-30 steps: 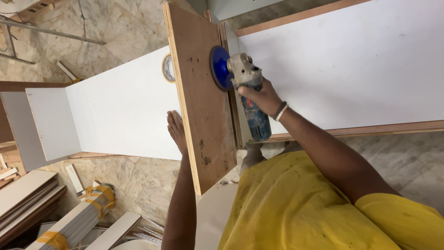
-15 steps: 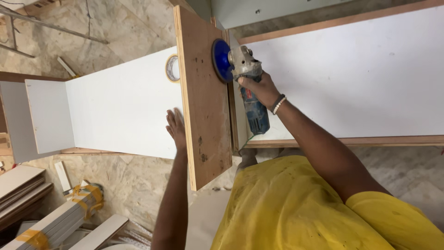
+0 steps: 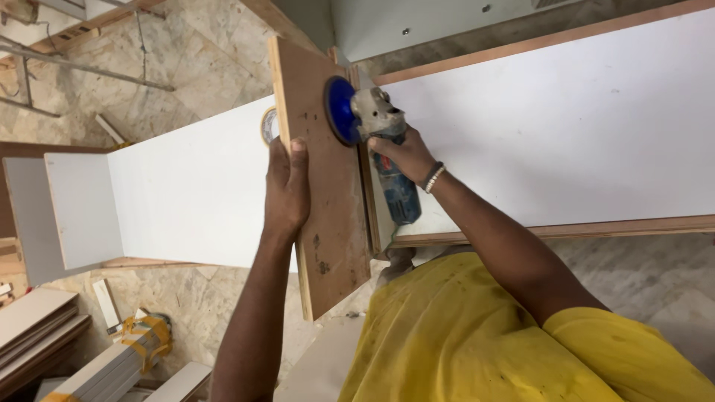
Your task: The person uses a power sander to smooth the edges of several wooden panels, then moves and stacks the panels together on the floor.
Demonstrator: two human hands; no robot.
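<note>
fingers (image 3: 287,175) of left hand (image 3: 288,190) grip plywood board (image 3: 328,216) edge; right hand (image 3: 402,155) holds grinder (image 3: 376,123)

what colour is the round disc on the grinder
Blue; the round sanding disc on the handheld grinder shows best in the head view.

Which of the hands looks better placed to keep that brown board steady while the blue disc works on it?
Left: the left hand already grips the board edge; the right hand holds the grinder.

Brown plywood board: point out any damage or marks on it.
The brown plywood board, steadied by the left hand, has a few small dark spots on its lower face. The right hand holds the grinder with its blue disc against the board. Nothing else stands out.
</note>
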